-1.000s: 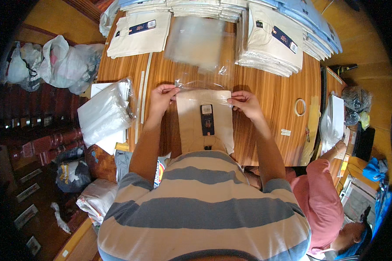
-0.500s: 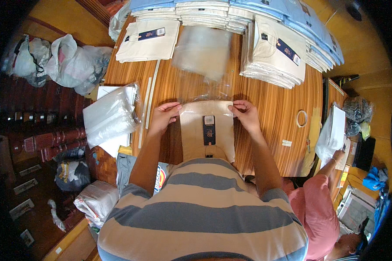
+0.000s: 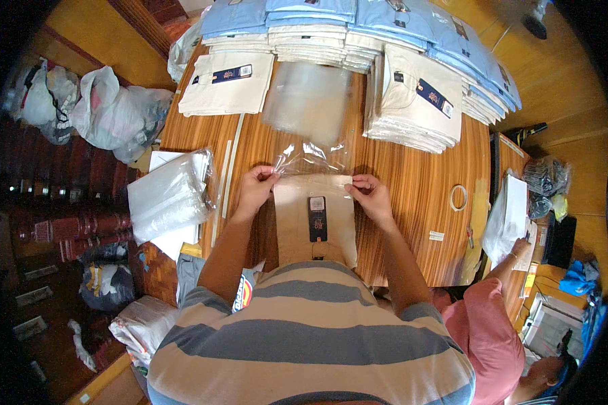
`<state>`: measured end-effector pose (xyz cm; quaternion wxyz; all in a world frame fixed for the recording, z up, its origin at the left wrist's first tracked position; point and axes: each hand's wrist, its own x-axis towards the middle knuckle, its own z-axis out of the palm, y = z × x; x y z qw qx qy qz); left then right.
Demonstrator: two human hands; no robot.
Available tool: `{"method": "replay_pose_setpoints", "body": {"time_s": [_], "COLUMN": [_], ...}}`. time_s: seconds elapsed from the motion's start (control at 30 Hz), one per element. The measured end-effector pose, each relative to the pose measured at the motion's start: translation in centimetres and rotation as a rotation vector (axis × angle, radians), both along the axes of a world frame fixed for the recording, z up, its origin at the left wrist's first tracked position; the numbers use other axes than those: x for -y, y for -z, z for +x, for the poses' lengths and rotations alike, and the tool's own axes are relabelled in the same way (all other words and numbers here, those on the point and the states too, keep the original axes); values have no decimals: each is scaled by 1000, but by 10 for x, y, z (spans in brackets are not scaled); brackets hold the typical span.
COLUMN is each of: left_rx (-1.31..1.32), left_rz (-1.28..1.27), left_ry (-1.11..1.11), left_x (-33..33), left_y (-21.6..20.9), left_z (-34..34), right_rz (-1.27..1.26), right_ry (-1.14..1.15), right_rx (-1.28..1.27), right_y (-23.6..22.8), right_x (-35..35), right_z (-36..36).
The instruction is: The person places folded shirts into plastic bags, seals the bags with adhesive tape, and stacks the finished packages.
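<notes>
In the head view, a folded beige garment (image 3: 290,226) with a dark tag (image 3: 317,219) lies on the counter (image 3: 409,202), right against the person's striped shirt (image 3: 304,317). A clear plastic sleeve (image 3: 314,158) spreads beyond its far edge. The left hand (image 3: 255,192) pinches the sleeve at the garment's far left corner, the right hand (image 3: 373,197) at the far right; whether cloth is caught too, one cannot tell. The step in hand looks like squaring sleeve and garment together. The next move probably calls for an even grip at both corners, with the film smoothed flat and the tag unshifted.
</notes>
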<state>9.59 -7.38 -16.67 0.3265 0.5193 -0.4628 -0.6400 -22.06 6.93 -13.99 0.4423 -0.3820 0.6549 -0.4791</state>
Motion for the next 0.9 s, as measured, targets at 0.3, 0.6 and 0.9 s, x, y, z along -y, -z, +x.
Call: {"method": "replay_pose_setpoints", "body": {"time_s": [0.3,0.6,0.9], "left_rx": [-5,-90,-11], "left_rz": [258,392,388], "left_ry": [-7,99,81], "left_x": [-21,-13,-23], "left_y": [-44,-66,-49], "left_z": [14,18,19], "right_rz": [49,24,76], "right_ry": [33,-37,-22], "right_rx": [85,54,74], "right_y": [-3,0,2], "right_x": [-4,-3,1], "right_z": [-2,-11,-12]}}
